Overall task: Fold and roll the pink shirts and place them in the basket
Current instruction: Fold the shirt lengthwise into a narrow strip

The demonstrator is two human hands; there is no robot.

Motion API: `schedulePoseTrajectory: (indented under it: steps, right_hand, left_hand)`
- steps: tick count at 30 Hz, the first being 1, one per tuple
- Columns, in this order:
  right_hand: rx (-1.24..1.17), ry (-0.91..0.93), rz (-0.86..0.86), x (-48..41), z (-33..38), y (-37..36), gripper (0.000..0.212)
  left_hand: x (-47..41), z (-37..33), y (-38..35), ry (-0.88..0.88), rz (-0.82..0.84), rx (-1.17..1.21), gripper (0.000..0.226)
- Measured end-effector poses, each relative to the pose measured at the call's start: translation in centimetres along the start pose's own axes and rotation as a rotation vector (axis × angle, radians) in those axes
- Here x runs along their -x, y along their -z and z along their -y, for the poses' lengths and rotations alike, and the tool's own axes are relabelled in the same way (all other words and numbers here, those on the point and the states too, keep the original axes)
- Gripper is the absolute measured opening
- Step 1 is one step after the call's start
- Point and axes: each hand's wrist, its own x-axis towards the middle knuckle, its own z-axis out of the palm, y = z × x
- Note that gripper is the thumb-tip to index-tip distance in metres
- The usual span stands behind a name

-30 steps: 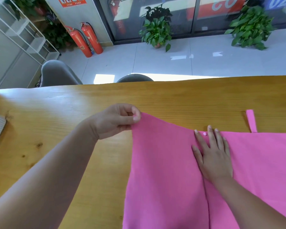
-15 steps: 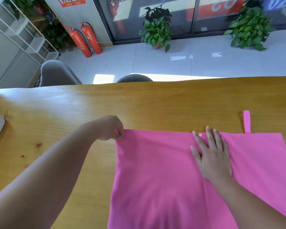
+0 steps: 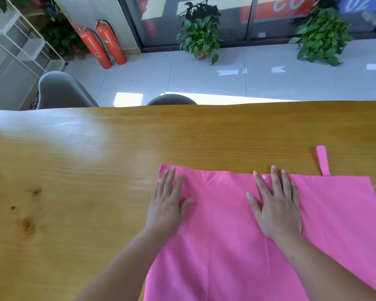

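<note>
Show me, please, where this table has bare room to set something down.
The wooden table is bare left of the pink shirt and left hand. A bare strip runs between the shirt's far edge and the table's far edge, narrowed by the strap at right. The near right is crowded: shirt, with the right hand on it.

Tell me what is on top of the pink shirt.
Two hands lie flat on the pink shirt: the left hand at its left edge, the right hand by a small button. Cloth under the palms is hidden.
</note>
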Motion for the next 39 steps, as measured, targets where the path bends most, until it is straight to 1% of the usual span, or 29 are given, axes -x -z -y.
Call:
schedulePoseTrajectory:
  steps: [2, 5, 8, 10, 12, 13, 15, 16, 17, 19, 21, 23, 24, 28, 30, 31, 33, 36, 38, 39]
  right_hand:
    - [0.016, -0.018, 0.005, -0.3, 0.0, 0.0, 0.076]
    - [0.052, -0.041, 0.027, -1.3, -0.1, 0.0, 0.082]
    - [0.049, -0.045, 0.052, -3.0, -0.2, 0.3, 0.084]
    - [0.057, -0.077, 0.048, -3.6, 0.3, 0.6, 0.083]
    - [0.042, -0.087, 0.039, -3.3, 1.9, 1.1, 0.080]
    - [0.025, -0.053, 0.043, -2.6, 2.7, 1.1, 0.080]
    - [0.014, 0.082, 0.058, -0.2, 3.5, 0.4, 0.077]
    - [0.020, 0.128, 0.073, 1.0, 2.7, 0.1, 0.076]
    - [0.027, 0.132, 0.082, 2.0, 1.2, -0.2, 0.075]
    - [0.038, 0.028, 0.078, 2.8, -3.5, 0.0, 0.074]
    - [0.025, -0.135, 0.079, 2.8, -8.5, 0.6, 0.075]
    - [0.006, -0.277, 0.102, 2.1, -12.0, 1.1, 0.079]
    - [0.011, -0.315, 0.121, 1.5, -13.0, 1.2, 0.081]
    - [0.004, -0.315, 0.192, -2.6, -15.0, 1.9, 0.085]
    - [0.028, -0.336, 0.226, -4.4, -14.5, 2.7, 0.084]
    - [0.043, -0.338, 0.214, -4.8, -13.5, 3.0, 0.083]
    - [0.030, -0.265, 0.162, -4.0, -9.4, 3.1, 0.078]
    - [-0.033, 0.004, 0.136, 0.8, -1.3, 1.6, 0.076]
    - [-0.030, 0.131, 0.148, 4.5, 0.5, 0.3, 0.075]
    - [-0.022, 0.134, 0.149, 6.0, -0.4, -0.1, 0.075]
  left_hand:
    - [1.3, 0.9, -1.7, -0.069, 0.046, -0.111, 0.081]
    - [1.0, 2.0, -2.1, -0.093, 0.062, -0.173, 0.083]
    - [-0.6, 1.7, -2.1, -0.062, 0.062, -0.194, 0.081]
    - [-1.6, 0.0, -2.3, 0.007, 0.056, -0.180, 0.079]
    - [-2.0, -3.4, -2.9, 0.005, 0.064, -0.152, 0.078]
    - [-1.7, -5.2, -3.3, -0.033, 0.071, -0.144, 0.078]
    - [-0.7, -7.4, -4.2, -0.106, 0.079, -0.142, 0.078]
    - [-0.3, -7.3, -4.3, -0.119, 0.081, -0.150, 0.078]
    - [-0.1, -6.5, -4.3, -0.114, 0.081, -0.155, 0.078]
    - [-0.1, -3.7, -3.8, -0.071, 0.060, -0.160, 0.080]
    - [-0.3, -1.5, -3.1, -0.023, 0.056, -0.160, 0.084]
    - [-0.8, -0.6, -2.7, 0.005, 0.060, -0.163, 0.089]
    - [-1.3, -0.7, -2.7, 0.012, 0.061, -0.171, 0.091]
    - [-5.3, -0.8, -2.6, 0.000, 0.111, -0.205, 0.094]
    - [-7.3, -1.6, -2.1, 0.034, 0.150, -0.239, 0.092]
    - [-7.8, -2.5, -2.0, 0.058, 0.160, -0.254, 0.090]
    - [-7.3, -6.0, -2.2, 0.056, 0.145, -0.242, 0.085]
    - [-2.6, -11.9, -4.3, -0.068, 0.112, -0.118, 0.081]
    - [1.4, -12.7, -5.5, -0.123, 0.108, -0.101, 0.078]
    - [3.1, -11.8, -5.4, -0.110, 0.110, -0.117, 0.078]
